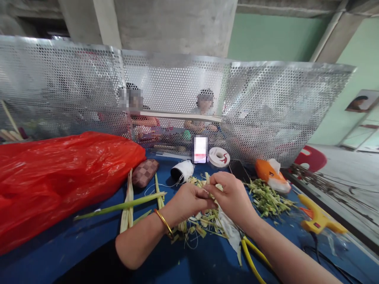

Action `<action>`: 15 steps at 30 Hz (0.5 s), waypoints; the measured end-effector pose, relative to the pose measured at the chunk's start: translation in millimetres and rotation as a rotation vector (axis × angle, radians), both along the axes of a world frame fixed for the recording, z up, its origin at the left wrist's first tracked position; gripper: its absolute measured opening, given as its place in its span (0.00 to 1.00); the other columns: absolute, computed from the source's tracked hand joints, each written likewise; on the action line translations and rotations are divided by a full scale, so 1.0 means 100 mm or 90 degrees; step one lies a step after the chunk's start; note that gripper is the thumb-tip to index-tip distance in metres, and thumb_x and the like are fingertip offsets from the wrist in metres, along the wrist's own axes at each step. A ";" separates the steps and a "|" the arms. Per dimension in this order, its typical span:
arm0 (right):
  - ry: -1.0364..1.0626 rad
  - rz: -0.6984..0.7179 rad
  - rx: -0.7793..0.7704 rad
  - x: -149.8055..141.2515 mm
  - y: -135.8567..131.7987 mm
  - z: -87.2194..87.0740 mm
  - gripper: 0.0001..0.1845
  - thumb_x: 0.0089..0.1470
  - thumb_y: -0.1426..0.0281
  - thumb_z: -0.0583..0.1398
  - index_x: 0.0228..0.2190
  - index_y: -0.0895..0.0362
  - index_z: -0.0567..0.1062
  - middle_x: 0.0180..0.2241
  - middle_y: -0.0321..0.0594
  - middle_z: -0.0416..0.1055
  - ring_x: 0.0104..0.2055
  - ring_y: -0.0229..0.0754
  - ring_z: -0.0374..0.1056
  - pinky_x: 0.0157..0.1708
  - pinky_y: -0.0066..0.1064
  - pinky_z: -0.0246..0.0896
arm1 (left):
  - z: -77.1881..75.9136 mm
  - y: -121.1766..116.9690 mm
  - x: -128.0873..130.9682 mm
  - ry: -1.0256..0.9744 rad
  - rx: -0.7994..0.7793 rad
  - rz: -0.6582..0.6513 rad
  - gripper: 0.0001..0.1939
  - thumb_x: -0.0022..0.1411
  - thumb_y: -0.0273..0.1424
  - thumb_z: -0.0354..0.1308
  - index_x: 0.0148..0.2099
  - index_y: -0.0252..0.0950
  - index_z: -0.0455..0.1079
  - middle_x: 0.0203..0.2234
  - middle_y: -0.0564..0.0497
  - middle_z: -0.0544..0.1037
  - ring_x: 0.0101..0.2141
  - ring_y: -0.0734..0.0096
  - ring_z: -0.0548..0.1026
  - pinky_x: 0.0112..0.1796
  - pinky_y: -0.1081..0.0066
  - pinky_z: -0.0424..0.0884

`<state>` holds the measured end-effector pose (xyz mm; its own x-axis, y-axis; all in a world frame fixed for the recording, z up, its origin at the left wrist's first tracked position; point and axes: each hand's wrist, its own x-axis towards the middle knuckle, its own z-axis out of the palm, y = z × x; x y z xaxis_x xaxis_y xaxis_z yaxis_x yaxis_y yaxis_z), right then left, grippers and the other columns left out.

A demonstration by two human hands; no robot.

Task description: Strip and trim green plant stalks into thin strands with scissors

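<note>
My left hand (191,199), with a gold bangle at the wrist, and my right hand (231,193) meet at the middle of the blue table. Both have their fingers pinched together around a pale green leaf strip (207,178), mostly hidden by the fingers. Below them lies a heap of cut leaf scraps (204,227) with thin white thread. A crumpled white sheet (229,228) is under my right wrist. Yellow-handled scissors or pliers (247,254) lie partly beneath my right forearm. Left of my hands, a long green leaf stalk (124,206) crosses wider pale strips (128,201).
A red plastic bag (68,173) covers the left side. Behind stand a checked pouch (145,173), a lit phone (200,150) and a ribbon spool (219,162). To the right are green clippings (271,199), tissues (271,175) and a yellow glue gun (316,221). People sit beyond the perforated screen (174,79).
</note>
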<state>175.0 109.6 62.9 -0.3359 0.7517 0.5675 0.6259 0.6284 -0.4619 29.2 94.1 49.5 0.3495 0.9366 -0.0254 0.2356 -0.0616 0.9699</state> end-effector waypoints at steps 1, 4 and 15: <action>0.020 -0.010 0.000 0.00 0.01 -0.02 0.12 0.50 0.74 0.57 0.17 0.55 0.65 0.19 0.32 0.65 0.25 0.38 0.61 0.34 0.32 0.56 | 0.00 0.00 0.00 -0.004 -0.003 -0.005 0.09 0.48 0.34 0.61 0.22 0.34 0.74 0.12 0.56 0.66 0.15 0.79 0.58 0.20 0.74 0.53; 0.029 -0.004 0.013 -0.01 0.05 -0.05 0.13 0.49 0.75 0.57 0.17 0.55 0.64 0.18 0.32 0.65 0.26 0.38 0.61 0.32 0.31 0.55 | -0.04 0.01 0.01 -0.011 -0.020 -0.018 0.08 0.48 0.33 0.61 0.21 0.34 0.74 0.12 0.56 0.67 0.15 0.79 0.59 0.19 0.74 0.55; 0.045 -0.002 0.165 0.02 -0.24 0.15 0.10 0.58 0.69 0.54 0.25 0.55 0.70 0.25 0.38 0.70 0.27 0.41 0.64 0.30 0.32 0.54 | 0.24 0.01 -0.10 -0.378 -0.071 0.128 0.12 0.48 0.33 0.67 0.36 0.34 0.78 0.30 0.47 0.80 0.35 0.69 0.74 0.39 0.71 0.66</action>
<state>177.3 85.3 77.5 -0.2864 0.5795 0.7630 0.5998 0.7294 -0.3289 19.2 95.3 73.4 0.1513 0.9883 0.0172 -0.3478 0.0370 0.9369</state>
